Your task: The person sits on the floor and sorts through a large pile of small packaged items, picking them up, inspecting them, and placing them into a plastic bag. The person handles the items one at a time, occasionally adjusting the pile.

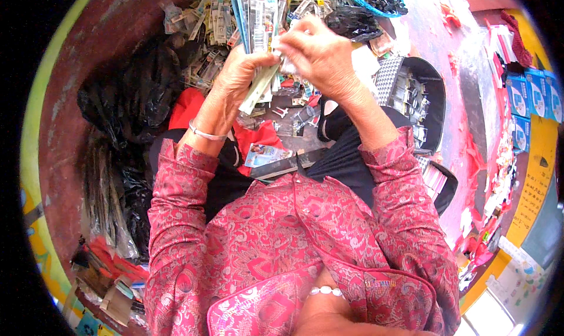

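Note:
My left hand (234, 77) is closed around a bundle of long, thin plastic packets (258, 21), with barcodes showing on the upright ones. The thumb presses across the front of the bundle, and its lower ends stick out below the hand. Close against the bundle's right side, my right hand (323, 54) has its fingers pinched together, slightly blurred. Something small and whitish shows under those fingertips, too unclear to name. Beyond both hands lies a large heap of similar packets (214, 21).
A blue basket (385, 9) with dark pieces stands at the far right. Nearer is an open black case (432, 89) holding clear packs. Black plastic bags (129, 95) are piled on the left. Red cloth (188, 107) and a picture card (267, 155) lie between my legs.

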A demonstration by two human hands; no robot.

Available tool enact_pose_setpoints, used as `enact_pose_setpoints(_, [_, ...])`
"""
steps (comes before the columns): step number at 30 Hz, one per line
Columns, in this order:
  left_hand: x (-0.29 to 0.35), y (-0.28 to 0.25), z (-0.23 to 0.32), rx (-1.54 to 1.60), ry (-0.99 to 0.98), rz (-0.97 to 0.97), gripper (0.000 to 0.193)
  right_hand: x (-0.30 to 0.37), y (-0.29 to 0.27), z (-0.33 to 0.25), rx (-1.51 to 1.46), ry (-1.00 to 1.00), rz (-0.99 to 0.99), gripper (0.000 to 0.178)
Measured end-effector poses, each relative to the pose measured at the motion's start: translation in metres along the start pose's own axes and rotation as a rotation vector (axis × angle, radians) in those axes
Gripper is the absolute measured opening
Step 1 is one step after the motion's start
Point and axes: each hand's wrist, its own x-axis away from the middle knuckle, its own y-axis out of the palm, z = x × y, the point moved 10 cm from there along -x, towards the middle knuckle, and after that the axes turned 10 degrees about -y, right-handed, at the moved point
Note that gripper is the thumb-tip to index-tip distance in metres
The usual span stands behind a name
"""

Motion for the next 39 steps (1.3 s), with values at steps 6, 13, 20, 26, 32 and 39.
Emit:
enact_pose_setpoints(6, [0.005,0.003,-0.002,-0.109,-0.037,0.059,0.039,-0.004,-0.013,0.008,0.261,-0.047,-0.027,0.009])
enact_pose_setpoints(13, [0.008,0.002,0.004,-0.010,-0.025,0.073,0.041,0.021,-0.044,0.078,-0.120,0.396,0.335,0.016])
enact_pose_setpoints(20, [0.002,0.002,0.002,0.122,0.003,0.120,0.033,0.054,0.056,0.073,-1.186,0.924,0.128,0.026])
enact_pose_setpoints(26, [-0.003,0.006,-0.006,0.044,-0.041,0.042,0.026,0.038,0.055,0.074,-1.314,0.869,0.145,0.011])
enact_pose_setpoints(32, [0.002,0.010,-0.001,0.055,-0.103,-0.110,0.032,0.038,0.033,0.086,-1.295,0.821,0.064,0.012])
enact_pose_setpoints(39, [0.010,0.036,-0.001,-0.053,-0.108,-0.209,0.028,0.031,0.043,0.078,-1.139,0.850,-0.104,0.010])
